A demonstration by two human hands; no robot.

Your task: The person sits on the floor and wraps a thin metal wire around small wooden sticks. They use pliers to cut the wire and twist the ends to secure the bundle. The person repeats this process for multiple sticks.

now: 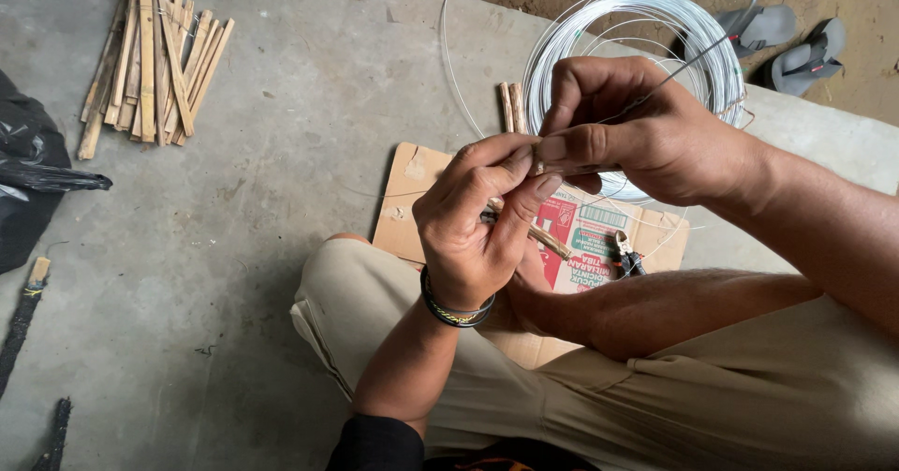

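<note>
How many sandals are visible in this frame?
2, both grey. One sandal lies on the dirt at the top right, just beyond the wire coil; the other sandal lies beside it, nearer the right edge. Both are only partly visible.

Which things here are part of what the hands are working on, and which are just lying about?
In use:
left hand and right hand, pinching one bamboo stick
thin wire off the wire coil
pliers on the flattened cardboard box, within reach

Probably lying about:
bamboo strip pile
black plastic bag
grey sandals
</note>
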